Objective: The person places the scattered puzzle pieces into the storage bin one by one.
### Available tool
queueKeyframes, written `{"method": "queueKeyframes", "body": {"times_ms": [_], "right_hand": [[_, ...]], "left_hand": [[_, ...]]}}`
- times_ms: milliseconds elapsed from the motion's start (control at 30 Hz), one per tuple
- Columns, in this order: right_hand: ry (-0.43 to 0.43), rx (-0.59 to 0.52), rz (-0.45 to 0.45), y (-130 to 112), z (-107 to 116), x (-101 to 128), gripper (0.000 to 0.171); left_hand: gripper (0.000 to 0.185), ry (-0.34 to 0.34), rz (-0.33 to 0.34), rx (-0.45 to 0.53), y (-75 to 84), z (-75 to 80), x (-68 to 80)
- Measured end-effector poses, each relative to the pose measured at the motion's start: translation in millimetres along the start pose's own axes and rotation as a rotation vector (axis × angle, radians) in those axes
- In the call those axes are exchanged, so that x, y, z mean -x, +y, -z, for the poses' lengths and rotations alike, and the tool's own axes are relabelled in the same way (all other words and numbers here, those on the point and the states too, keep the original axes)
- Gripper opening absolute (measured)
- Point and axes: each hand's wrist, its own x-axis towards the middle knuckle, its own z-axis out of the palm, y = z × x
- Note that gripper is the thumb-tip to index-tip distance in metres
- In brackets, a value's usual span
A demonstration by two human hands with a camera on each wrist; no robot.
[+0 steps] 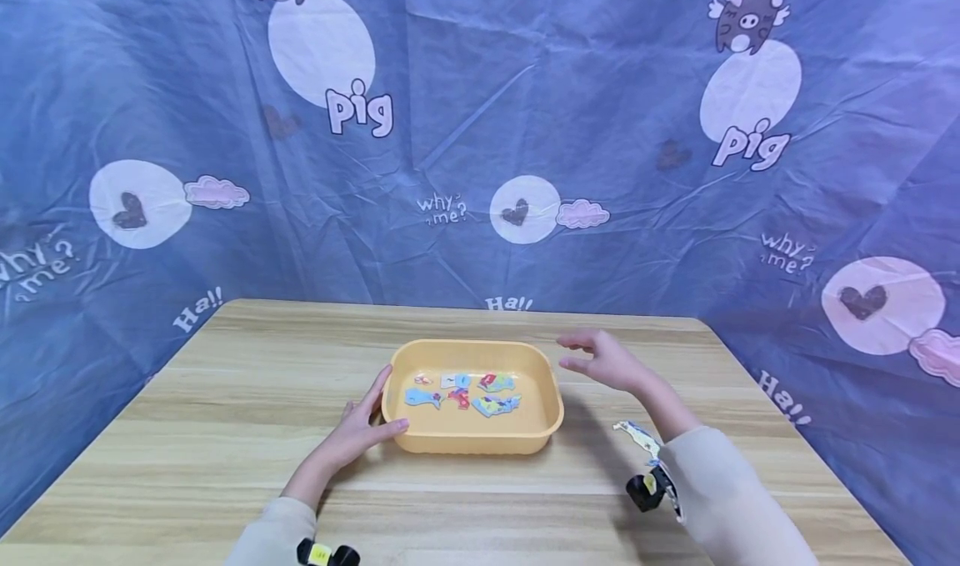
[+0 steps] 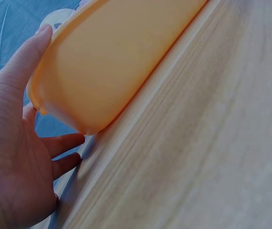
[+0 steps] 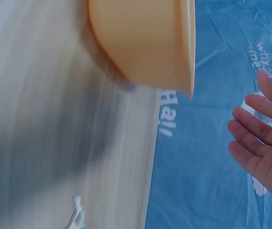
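Left hand (image 1: 358,429) lies low with fingers straight; right hand (image 1: 604,359) hovers, fingers relaxed.

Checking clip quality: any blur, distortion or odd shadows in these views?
Head view: sharp, with wide-angle bending at the edges; right hand casts a soft shadow. Right wrist view: wooden table smeared by motion blur. Left wrist view: orange plastic basin soft, very close.

- The tub (image 1: 472,443) looked like smooth orange plastic with a soft, semi-matt sheen.
- The desk (image 1: 225,433) showed pale wood grain in long streaks, its finish flat and matt.
- The puzzle pieces (image 1: 463,393) in the tub looked like flat printed card, slightly glossy.
- The backdrop (image 1: 600,116) was thin blue printed cloth, creased and matt.
- The sleeve (image 1: 738,499) at near right was soft cream knit fabric.
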Motion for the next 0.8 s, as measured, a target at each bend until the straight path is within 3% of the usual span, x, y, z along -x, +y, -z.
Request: {"method": "queueKeyframes", "body": {"times_ms": [333,800], "right_hand": [[0.048,0.028,-0.017,20.4,11.5,30.9,0.033],[0.032,0.077,-0.112,46.9,11.1,73.5,0.033]], "left_hand": [[0.087,0.001,0.007,-0.001,-0.3,-0.6,0.1],[0.087,0.001,0.001,-0.015,0.6,0.1,0.2]]}}
